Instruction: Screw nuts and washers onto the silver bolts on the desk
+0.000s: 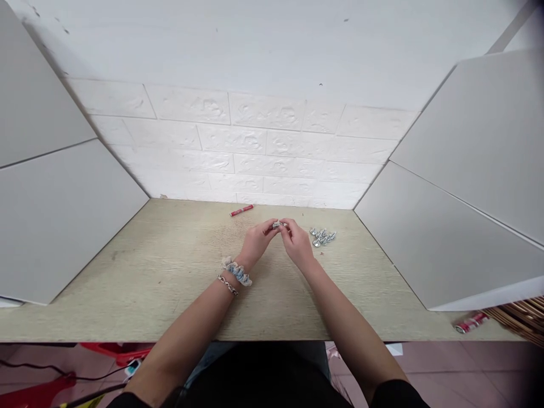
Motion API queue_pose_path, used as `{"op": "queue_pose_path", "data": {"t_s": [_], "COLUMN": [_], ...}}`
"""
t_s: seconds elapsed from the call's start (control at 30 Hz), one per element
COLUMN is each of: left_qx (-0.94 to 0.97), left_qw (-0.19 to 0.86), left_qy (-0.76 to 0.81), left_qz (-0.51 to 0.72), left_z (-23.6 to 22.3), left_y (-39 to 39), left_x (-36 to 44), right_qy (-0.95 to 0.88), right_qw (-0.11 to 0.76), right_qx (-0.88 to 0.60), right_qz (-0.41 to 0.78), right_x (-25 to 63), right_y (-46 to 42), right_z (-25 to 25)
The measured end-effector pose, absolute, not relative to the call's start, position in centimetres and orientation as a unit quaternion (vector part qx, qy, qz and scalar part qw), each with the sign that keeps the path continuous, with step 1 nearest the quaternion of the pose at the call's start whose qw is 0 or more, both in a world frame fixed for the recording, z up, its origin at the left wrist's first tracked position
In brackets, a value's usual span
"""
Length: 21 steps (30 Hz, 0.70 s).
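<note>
Over the middle of the table, my left hand [256,241] and my right hand [296,241] meet at the fingertips. Between them is a small silvery metal bolt [276,225], pinched from both sides. Fingers cover part of it, so its exact shape is hard to make out. Just right of my right hand lies a small pile of silvery bolts [323,237], some with wide round heads or washers. On my left wrist are a pale blue and cream scrunchie [237,271] and a chain bracelet [228,284].
A red marker-like stick [242,210] lies near the wall at the back of the wooden table [170,272]. Grey panels [76,221] stand on both sides. At the front right are a red cylinder [471,322] and a wicker item [521,317]. Red plastic [114,350] and cables show below.
</note>
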<state>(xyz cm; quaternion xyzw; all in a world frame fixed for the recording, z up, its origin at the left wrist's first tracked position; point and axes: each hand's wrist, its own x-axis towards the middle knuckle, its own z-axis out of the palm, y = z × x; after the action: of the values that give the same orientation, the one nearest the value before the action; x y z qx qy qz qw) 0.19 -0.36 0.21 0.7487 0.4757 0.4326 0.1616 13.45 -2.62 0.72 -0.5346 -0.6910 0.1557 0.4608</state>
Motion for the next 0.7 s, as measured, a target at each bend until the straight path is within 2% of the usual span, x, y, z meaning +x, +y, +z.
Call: {"op": "queue_pose_path", "data": {"t_s": [0.17,0.43,0.57,0.7], "left_qx": [0.755,0.733,0.725,0.735], "left_qw": [0.155,0.178,0.196,0.204], "left_qy": [0.471,0.488,0.494,0.495], "left_qz": [0.429,0.440,0.437,0.416], "left_z": [0.0,-0.1,0.0,0.3], "left_y": [-0.4,0.3,0.4,0.3], "left_x": [0.2,0.0,-0.1,-0.2], "right_qy": [-0.658,-0.592,-0.563,-0.565], "right_qw": [0.461,0.572,0.569,0.535], "right_qx": [-0.569,-0.472,-0.442,-0.458], "right_qz": [0.173,0.316,0.405,0.430], "right_x": [13.8,13.5,13.6,13.8], "right_y": [-2.7,-1.6,-0.9,-0.8], "right_z": [0.6,0.2,-0.1,-0.2]}}
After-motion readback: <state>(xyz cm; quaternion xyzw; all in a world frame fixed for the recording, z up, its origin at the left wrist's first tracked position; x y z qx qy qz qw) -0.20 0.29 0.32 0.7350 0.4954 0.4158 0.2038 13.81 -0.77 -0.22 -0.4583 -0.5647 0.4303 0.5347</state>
